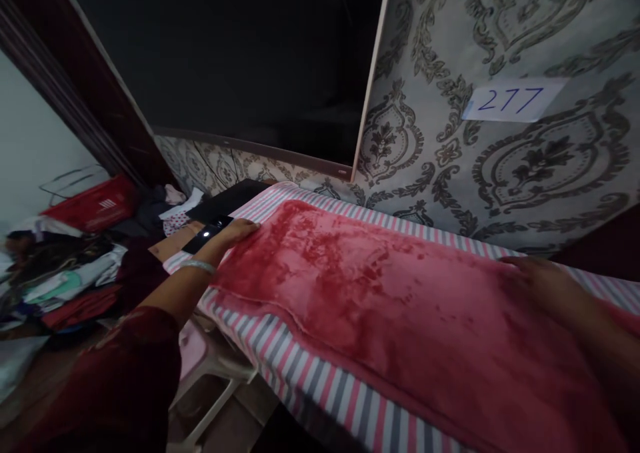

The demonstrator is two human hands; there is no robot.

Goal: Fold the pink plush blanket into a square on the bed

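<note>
A thick red plush blanket [340, 286], folded into a long shape, lies on a striped pink, grey and white cloth [320, 379]. My left hand [240, 231] rests at the blanket's far left edge, its fingers stretched onto the plush. A bracelet circles that wrist. On the right side, my right hand [545, 283] lies over the blanket near the wall-side edge, a finger reaching out. Motion blur and shadow soften that hand. Lighter and darker patches mark the pile of the plush.
A large dark television screen [240, 59] hangs above on the patterned wall. A paper [515, 101] reading 277 is stuck there. Heaped clothes [75, 279] and a red basket [95, 203] fill the left. A black phone-like device [203, 236] lies by my left wrist; a chair [220, 366] stands below.
</note>
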